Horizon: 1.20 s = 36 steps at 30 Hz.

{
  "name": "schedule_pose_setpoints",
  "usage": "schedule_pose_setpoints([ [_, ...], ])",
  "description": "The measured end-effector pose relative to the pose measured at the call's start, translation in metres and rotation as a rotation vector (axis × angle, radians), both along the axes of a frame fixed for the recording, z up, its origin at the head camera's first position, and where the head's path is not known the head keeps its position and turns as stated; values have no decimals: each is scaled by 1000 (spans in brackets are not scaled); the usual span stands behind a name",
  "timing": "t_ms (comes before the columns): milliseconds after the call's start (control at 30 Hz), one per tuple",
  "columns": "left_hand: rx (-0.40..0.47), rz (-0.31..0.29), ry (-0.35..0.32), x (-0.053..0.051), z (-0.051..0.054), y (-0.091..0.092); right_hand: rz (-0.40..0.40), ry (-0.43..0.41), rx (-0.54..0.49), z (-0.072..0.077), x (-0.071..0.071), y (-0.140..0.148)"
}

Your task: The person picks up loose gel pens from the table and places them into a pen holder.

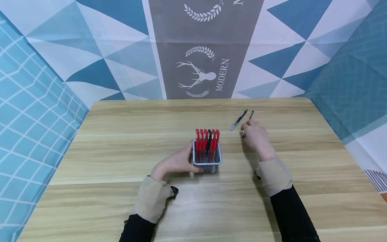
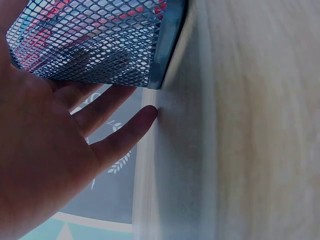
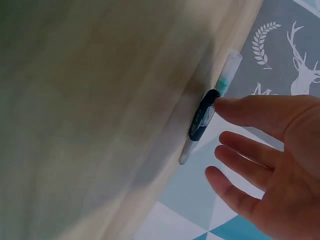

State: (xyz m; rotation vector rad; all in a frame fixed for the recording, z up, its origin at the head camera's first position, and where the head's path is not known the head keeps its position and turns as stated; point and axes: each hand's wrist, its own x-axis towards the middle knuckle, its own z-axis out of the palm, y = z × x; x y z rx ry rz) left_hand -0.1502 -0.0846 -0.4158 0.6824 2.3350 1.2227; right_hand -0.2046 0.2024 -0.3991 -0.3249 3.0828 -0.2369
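Note:
A mesh pen holder (image 1: 216, 168) stands upright on the table, with several red pens (image 1: 198, 144) and one black pen (image 1: 208, 143) inside. My left hand (image 1: 176, 160) grips it from the left side, thumb at the near face and fingers toward the far side. In the left wrist view the fingers (image 2: 125, 137) pass under the dark mesh (image 2: 115, 55). Farther right, my right hand (image 1: 256, 137) pinches a dark-capped pen (image 3: 202, 117) lying on the table. The index finger is hidden in the right wrist view. Left of that hand lies another pen (image 1: 239, 120).
The light wood table (image 1: 121, 134) ends at a patterned cloth (image 1: 199, 72) with a deer print behind it. Blue gridded cloth (image 1: 27, 134) hangs at the left, and blue cloth (image 1: 356, 74) at the right.

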Motion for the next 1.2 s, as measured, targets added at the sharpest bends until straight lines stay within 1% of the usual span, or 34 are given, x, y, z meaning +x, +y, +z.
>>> schedule_pose_setpoints([
  [200, -6, 10, -8, 0, -1, 0, 21, -63, -6, -5, -5, 1],
  [333, -9, 9, -6, 0, -1, 1, 30, -79, -19, -6, -6, 1],
  [733, -8, 4, -2, 0, 0, 0, 51, -58, -55, -5, -6, 0],
  [1033, -13, 4, -1, -1, 0, 0, 109, -44, -25, -5, -4, -1],
  [1200, -15, 4, -6, -1, -1, 0, 112, -34, -23, -4, -2, -4],
])
